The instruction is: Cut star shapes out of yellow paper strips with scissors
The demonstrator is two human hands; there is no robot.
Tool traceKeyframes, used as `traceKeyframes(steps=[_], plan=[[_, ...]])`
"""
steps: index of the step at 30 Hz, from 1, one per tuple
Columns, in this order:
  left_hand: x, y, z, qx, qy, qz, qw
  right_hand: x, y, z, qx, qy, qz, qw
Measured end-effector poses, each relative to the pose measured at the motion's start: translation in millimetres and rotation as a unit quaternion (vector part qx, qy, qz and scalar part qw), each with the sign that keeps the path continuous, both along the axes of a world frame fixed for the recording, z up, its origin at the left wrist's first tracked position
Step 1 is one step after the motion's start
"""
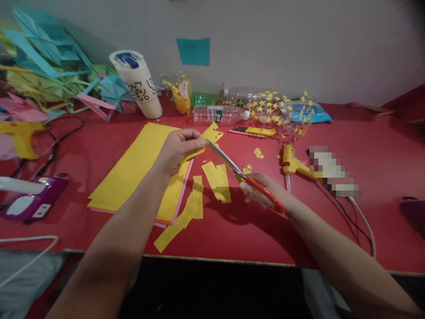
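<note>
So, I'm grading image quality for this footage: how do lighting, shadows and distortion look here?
Head view: dim, muted light; head view: a soft shadow on the red tabletop below the right hand; head view: wide-angle stretch, probably why the tall white lidded cup leans outward; head view: dark top-right corner, and pixelation hiding detail on the pale oblong object.

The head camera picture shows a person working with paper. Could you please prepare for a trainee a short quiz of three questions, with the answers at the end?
1. Open question: which tool does the right hand hold?

2. True or false: the clear bottle with a white cap stands upright.

3. Multiple choice: what colour is the paper piece in the left hand?
A) pink
B) yellow
C) teal

Key:
1. Red-handled scissors.
2. False; it lies on its side.
3. B.
</note>
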State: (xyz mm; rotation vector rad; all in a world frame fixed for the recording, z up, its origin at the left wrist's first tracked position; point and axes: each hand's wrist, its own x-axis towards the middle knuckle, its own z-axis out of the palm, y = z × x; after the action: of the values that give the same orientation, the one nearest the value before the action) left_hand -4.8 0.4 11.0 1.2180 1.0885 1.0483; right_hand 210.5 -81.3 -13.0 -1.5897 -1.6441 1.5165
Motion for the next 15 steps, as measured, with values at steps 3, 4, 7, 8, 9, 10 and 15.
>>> traceKeyframes(steps=[3, 4, 7, 8, 9, 10, 15], plan=[[-0.8, -0.5, 2.2, -0.017, -0.013, 0.005, 1.0, 0.8, -0.1, 0.4, 0.002, 0.011, 0.015, 1.0], [-1.1, -0.2, 2.2, -0.02, -0.017, 0.004, 1.0, 0.9, -0.1, 1.0, 0.003, 0.011, 0.018, 1.0], [-2.2, 1.1, 1.6, -0.02, -0.018, -0.002, 1.0, 1.2, 0.0, 3.2, 0.009, 0.006, 0.02, 1.0], [-2.6, 1.4, 1.6, -0.018, -0.014, -0.004, 1.0, 1.3, 0.1, 3.7, 0.01, 0.003, 0.02, 1.0], [-2.9, 1.7, 1.9, -0.017, -0.01, -0.007, 1.0, 1.5, 0.3, 4.1, 0.009, -0.001, 0.02, 1.0], [-3.3, 1.7, 2.4, -0.015, -0.006, -0.011, 1.0, 1.6, 0.5, 4.3, 0.009, -0.004, 0.021, 1.0], [-4.5, 1.6, 4.7, -0.009, -0.001, -0.027, 1.0, 2.6, 1.6, 3.6, 0.001, -0.018, 0.024, 1.0]])
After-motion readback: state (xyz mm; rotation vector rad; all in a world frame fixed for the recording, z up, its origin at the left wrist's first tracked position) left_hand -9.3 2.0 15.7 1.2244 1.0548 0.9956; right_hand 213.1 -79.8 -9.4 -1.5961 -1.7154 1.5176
